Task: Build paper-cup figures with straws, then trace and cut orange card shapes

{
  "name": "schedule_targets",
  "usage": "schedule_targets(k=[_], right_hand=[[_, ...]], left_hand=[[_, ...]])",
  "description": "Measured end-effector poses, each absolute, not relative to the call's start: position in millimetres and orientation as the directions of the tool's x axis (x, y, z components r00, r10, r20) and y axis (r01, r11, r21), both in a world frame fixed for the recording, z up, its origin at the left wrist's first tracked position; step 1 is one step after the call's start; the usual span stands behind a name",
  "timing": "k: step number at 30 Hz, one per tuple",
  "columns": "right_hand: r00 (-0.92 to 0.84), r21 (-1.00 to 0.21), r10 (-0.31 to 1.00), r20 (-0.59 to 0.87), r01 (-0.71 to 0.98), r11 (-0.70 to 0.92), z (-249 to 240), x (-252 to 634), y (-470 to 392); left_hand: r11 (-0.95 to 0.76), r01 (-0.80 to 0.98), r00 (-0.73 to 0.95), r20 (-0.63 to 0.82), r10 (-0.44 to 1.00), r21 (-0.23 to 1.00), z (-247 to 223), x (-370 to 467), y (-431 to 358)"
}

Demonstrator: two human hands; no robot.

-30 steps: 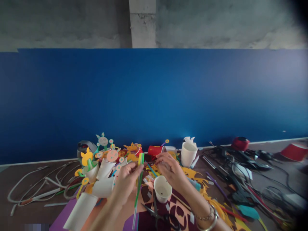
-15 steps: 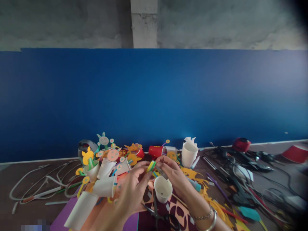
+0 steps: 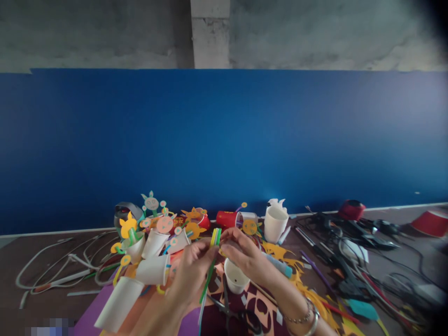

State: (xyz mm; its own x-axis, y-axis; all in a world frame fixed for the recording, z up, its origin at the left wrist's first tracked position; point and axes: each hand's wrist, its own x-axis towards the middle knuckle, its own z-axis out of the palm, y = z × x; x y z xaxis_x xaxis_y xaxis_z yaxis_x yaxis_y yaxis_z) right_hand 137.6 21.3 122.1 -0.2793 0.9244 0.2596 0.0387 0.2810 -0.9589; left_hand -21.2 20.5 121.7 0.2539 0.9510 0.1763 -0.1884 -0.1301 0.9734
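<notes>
Your hands work close together: the left hand (image 3: pixel 189 268) pinches a bundle of green and yellow strips (image 3: pixel 209 276), while the right hand (image 3: pixel 245 254) curls just beside it, and whether it grips anything you cannot tell. Near them, an open white cup (image 3: pixel 236 285) stands partly behind your right hand, with scissors (image 3: pixel 228 312) lying close by. The bundle now slants lengthwise, its short upper ends poking above your left fingers, seemingly within easy reach of your right fingertips.
</notes>
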Motion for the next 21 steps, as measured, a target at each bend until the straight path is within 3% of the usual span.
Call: schedule_targets(k=[5,9,16,21], right_hand=[[-0.276,-0.916,0.927,0.254,0.240,0.322,124,143,20],[-0.180,-0.825,0.922,0.343,0.411,0.387,120,143,22],[-0.093,-0.871,0.931,0.353,0.332,0.363,112,139,28],[-0.048,-0.791,0.882,0.469,0.421,0.444,117,144,29]], left_hand=[[-0.057,-0.257,0.266,0.128,0.955,0.965,121,-22,23],[-0.095,-0.217,0.240,0.147,0.960,0.972,116,-21,23],[-0.095,-0.190,0.214,0.136,0.967,0.977,117,-20,22],[-0.011,-0.162,0.239,0.050,0.970,0.987,116,-21,22]])
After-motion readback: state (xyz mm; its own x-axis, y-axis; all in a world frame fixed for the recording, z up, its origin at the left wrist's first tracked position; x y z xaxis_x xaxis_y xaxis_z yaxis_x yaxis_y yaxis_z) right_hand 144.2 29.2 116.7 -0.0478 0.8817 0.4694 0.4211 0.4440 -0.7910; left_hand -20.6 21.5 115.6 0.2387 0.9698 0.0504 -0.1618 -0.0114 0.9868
